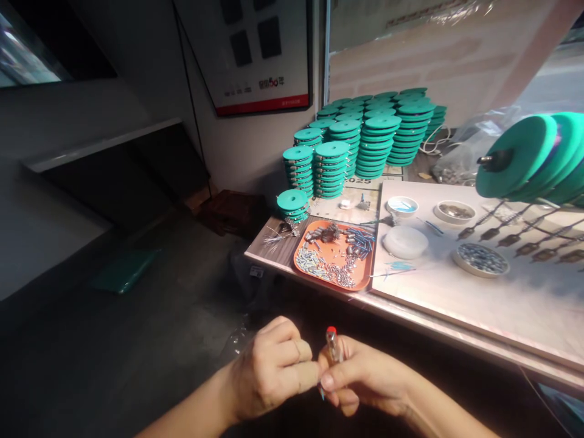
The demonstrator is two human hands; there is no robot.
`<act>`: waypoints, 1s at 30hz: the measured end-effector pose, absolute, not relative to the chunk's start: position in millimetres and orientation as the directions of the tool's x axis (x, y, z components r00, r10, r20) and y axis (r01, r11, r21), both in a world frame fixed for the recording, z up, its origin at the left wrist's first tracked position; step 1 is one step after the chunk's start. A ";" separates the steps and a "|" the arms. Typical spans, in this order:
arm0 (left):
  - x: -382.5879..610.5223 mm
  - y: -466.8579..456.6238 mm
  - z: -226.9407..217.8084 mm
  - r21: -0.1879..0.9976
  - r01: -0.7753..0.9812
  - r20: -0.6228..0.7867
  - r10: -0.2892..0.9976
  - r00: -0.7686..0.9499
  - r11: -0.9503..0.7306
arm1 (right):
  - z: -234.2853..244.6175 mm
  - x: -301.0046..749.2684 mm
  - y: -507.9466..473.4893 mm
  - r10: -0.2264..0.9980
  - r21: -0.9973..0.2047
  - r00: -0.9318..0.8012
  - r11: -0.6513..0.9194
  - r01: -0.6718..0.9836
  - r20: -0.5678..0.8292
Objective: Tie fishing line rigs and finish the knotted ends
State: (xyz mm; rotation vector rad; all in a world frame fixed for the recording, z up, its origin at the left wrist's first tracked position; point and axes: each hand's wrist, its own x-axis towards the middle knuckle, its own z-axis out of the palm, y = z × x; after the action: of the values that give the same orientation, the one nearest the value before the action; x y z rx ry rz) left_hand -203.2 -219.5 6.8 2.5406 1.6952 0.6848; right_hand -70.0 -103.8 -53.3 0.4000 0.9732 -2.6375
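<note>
My left hand (278, 365) is closed, its fingers curled and pressed against the fingertips of the right; whatever they pinch is hidden. My right hand (360, 377) grips a small red-tipped shiny cylinder (333, 345), upright between thumb and fingers. A thin light-blue bit (322, 393) pokes out below the right thumb. Both hands meet in front of the table edge, off the tabletop. Nearest to them on the table lies an orange tray (314, 274) with small metal pieces, short tubes and dark coils in separate heaps.
Green foam spools (332, 149) stand in several stacks at the table's back. On a pale board (410, 289) are a white dish of grey pellets (481, 258), a round white lid (405, 242) and small bowls. More green discs (517, 158) hang on a rod at right, with weights dangling.
</note>
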 end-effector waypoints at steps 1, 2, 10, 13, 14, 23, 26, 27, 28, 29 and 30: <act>-202.9 -219.4 7.0 0.203 0.885 0.335 0.879 0.340 -0.420 | -53.2 -69.4 -104.6 -0.173 -0.577 -0.914 -0.729 0.369 -0.366; -202.5 -219.8 7.0 0.157 0.890 0.317 0.876 0.365 -0.427 | -53.4 -68.5 -105.5 -0.164 -0.575 -0.913 -0.731 0.366 -0.373; -202.9 -220.5 8.8 -0.024 0.853 0.205 0.832 0.515 -0.522 | -55.6 -67.4 -100.9 -0.142 -0.689 -0.930 -0.635 0.349 -0.340; -205.5 -216.2 14.0 -0.038 0.822 0.173 0.806 0.565 -0.568 | -53.4 -70.9 -96.1 -0.138 -0.712 -0.928 -0.607 0.355 -0.345; -206.2 -214.9 15.5 -0.043 0.808 0.167 0.793 0.586 -0.588 | -52.7 -71.8 -95.4 -0.130 -0.712 -0.928 -0.607 0.352 -0.348; -180.9 -214.5 -18.9 0.872 0.412 -0.028 0.867 -0.497 0.264 | -60.7 -72.1 -107.1 0.184 -0.586 -0.898 -0.805 0.095 -0.399; -161.1 -213.5 -31.0 0.931 -0.211 -0.364 0.801 -0.475 0.298 | -64.7 -72.4 -111.8 0.286 -0.566 -0.864 -0.824 -0.001 -0.415; -155.6 -212.7 -32.7 0.907 -0.321 -0.400 0.798 -0.451 0.274 | -65.2 -72.4 -113.2 0.313 -0.568 -0.854 -0.822 -0.025 -0.415; -151.1 -211.8 -33.5 0.886 -0.390 -0.418 0.799 -0.432 0.252 | -65.4 -72.4 -114.6 0.335 -0.573 -0.848 -0.818 -0.046 -0.411; -147.7 -210.7 -33.9 0.869 -0.435 -0.427 0.802 -0.419 0.235 | -65.3 -72.4 -115.9 0.353 -0.579 -0.843 -0.813 -0.062 -0.406; -145.3 -209.4 -34.1 0.854 -0.473 -0.433 0.801 -0.412 0.218 | -65.0 -72.4 -117.3 0.367 -0.585 -0.840 -0.808 -0.075 -0.399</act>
State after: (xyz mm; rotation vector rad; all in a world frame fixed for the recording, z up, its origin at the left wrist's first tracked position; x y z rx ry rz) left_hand -145.3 -209.4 -34.1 0.3392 1.3865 1.4581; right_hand -72.4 -117.3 -65.0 0.8719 0.9741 -3.1209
